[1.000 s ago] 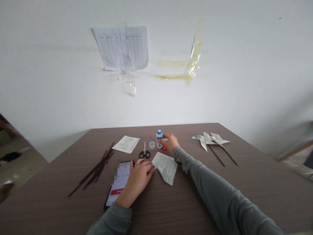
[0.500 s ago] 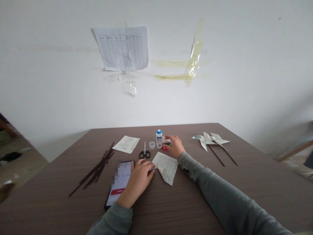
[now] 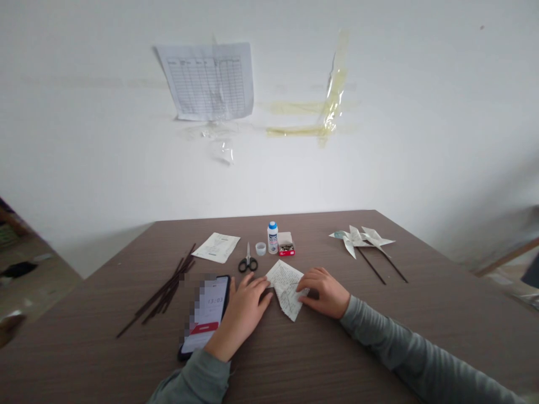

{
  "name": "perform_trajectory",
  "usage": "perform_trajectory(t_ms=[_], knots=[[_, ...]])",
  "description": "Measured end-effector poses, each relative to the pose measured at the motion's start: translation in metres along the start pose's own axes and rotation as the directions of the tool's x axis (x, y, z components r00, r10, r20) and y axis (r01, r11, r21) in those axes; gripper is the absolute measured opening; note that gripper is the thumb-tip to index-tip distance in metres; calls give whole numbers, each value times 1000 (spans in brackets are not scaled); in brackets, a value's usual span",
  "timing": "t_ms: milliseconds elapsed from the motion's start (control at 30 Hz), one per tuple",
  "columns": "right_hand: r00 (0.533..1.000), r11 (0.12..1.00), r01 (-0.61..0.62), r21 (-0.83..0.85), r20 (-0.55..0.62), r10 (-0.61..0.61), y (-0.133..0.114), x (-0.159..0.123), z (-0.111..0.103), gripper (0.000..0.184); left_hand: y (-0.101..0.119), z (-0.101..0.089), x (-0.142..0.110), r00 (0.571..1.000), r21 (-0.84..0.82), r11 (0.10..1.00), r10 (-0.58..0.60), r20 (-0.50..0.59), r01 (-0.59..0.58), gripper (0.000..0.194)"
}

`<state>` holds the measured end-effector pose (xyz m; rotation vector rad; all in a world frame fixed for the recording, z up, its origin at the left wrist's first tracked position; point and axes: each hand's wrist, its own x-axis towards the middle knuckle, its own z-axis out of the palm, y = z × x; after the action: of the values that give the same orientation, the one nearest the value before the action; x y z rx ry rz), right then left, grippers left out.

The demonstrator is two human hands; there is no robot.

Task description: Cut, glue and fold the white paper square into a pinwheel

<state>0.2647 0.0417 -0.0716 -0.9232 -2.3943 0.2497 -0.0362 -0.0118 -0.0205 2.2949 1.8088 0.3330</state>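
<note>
A folded piece of printed paper (image 3: 285, 282) lies on the brown table (image 3: 379, 331) between my hands. My left hand (image 3: 242, 314) rests flat with its fingers spread, the fingertips pressing the paper's left edge. My right hand (image 3: 323, 290) is curled at the paper's right side, its fingers pinched on the edge; whether it also holds something small I cannot tell. Behind the paper stand a small open box of pins (image 3: 287, 245), a white glue bottle with a blue cap (image 3: 272, 237), a clear cap (image 3: 261, 248) and black-handled scissors (image 3: 247, 261).
A phone (image 3: 207, 314) with a lit screen lies under my left wrist. Several dark thin sticks (image 3: 164, 289) lie at the left, a paper sheet (image 3: 218, 247) behind them. Two finished paper pinwheels (image 3: 362, 238) on sticks lie at the right. A printed sheet (image 3: 208, 81) hangs on the wall.
My right hand has drawn back from the pin box by the glue bottle to the right edge of the folded paper. My left hand has stayed on the paper.
</note>
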Motion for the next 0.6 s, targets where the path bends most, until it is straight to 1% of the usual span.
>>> perform_trajectory(t_ms=[100, 200, 333, 467, 533, 600], knots=[[1000, 999, 12, -39, 0, -12, -6, -5, 0, 16, 4, -2, 0, 1000, 10, 1000, -20, 8, 20, 43], [1000, 997, 8, -72, 13, -7, -9, -2, 2, 21, 6, -3, 0, 1000, 7, 1000, -24, 5, 24, 42], [1000, 996, -11, -89, 19, 13, -12, 0, 2, 30, 1, 2, 0, 999, 3, 1000, -20, -38, 20, 38], [999, 995, -28, -96, 14, 29, -15, 0, 1, 33, -6, 8, 0, 998, 2, 1000, 16, -65, -16, 37], [999, 994, -35, -105, 19, 37, -17, 0, 0, 34, -7, 8, 0, 997, -2, 1000, 28, -69, -28, 38], [999, 992, -44, -123, 25, 47, -18, 1, 0, 30, -6, 7, 1, 998, -2, 1000, 23, -59, -23, 39]])
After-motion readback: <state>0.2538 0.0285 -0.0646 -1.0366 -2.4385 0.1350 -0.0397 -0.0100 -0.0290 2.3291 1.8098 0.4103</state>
